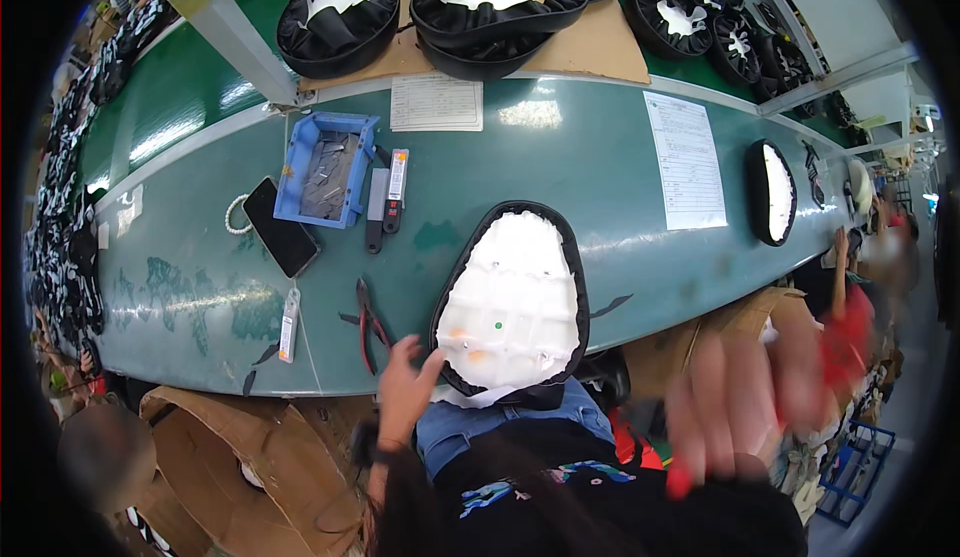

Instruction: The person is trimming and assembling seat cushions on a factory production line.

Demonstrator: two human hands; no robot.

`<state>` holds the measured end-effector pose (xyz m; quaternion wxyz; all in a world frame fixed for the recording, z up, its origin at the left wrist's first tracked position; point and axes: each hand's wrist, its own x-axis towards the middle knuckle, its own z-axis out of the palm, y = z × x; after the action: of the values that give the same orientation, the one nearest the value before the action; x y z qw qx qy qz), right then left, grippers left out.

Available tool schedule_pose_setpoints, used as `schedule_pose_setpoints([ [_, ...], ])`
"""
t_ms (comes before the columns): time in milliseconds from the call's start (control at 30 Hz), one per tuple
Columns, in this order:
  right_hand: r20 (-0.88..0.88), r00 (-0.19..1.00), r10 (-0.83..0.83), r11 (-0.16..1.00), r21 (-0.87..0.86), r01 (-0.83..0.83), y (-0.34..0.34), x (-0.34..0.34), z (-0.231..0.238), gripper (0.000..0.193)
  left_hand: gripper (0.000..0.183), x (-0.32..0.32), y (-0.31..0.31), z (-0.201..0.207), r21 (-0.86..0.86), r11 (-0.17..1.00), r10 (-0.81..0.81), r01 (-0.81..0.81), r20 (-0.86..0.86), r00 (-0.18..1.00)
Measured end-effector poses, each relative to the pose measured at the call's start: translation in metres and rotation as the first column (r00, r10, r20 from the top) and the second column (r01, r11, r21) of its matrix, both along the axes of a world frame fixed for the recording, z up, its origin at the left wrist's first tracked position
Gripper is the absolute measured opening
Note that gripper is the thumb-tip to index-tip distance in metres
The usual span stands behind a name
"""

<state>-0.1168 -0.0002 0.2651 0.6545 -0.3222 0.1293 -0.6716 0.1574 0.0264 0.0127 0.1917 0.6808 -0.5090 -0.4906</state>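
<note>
A seat cushion (520, 287) lies underside up at the table's near edge, partly over my lap. Its white base is framed by a black cover, with a loose white strip at the near end. At its lower left rim is my left hand (405, 392), thumb and fingers apart, the thumb against or very near the edge. My right hand (735, 407) is raised to the right, close to the camera and smeared by motion. Its fingers are curled round a red tool (847, 347), whose kind is too blurred to tell. Red-handled pliers (368, 327) lie left of the cushion.
Back left stand a blue bin (363, 179) of small metal pieces, two cutters (396, 192) and a phone (280, 227). Paper sheets (687, 162) lie on the green table. Black covers (340, 22) fill the back; another cushion (771, 192) stands right. A cardboard box (240, 447) is below left.
</note>
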Motion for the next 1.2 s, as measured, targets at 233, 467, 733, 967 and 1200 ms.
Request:
schedule_pose_setpoints([
  [233,0.167,0.957,0.235,0.876,-0.464,-0.134,0.007,0.042,0.019,0.012,0.043,0.0,0.005,-0.005,-0.076,0.994,0.085,-0.08,0.07,0.994],
  [467,0.236,0.922,0.308,0.861,-0.481,-0.165,-0.001,-0.002,0.024,0.008,0.049,0.177,0.093,-0.023,-0.233,0.412,0.798,-0.881,-0.373,0.473],
  [733,0.046,0.986,0.163,0.884,-0.451,-0.125,-0.063,-0.156,-0.026,0.015,0.078,0.175,0.068,0.0,0.092,0.168,0.932,-0.982,-0.339,0.127],
  [967,-0.742,0.513,-0.431,0.313,0.411,0.856,-0.204,-0.355,-0.27,0.028,0.036,0.056,0.003,0.043,0.101,0.382,0.91,-0.918,-0.211,0.356],
  [1200,-0.666,0.296,-0.685,0.048,0.363,0.93,-0.287,-0.356,-0.313,0.037,0.031,0.011,-0.032,0.052,0.096,0.493,0.87,-0.865,-0.028,0.493],
])
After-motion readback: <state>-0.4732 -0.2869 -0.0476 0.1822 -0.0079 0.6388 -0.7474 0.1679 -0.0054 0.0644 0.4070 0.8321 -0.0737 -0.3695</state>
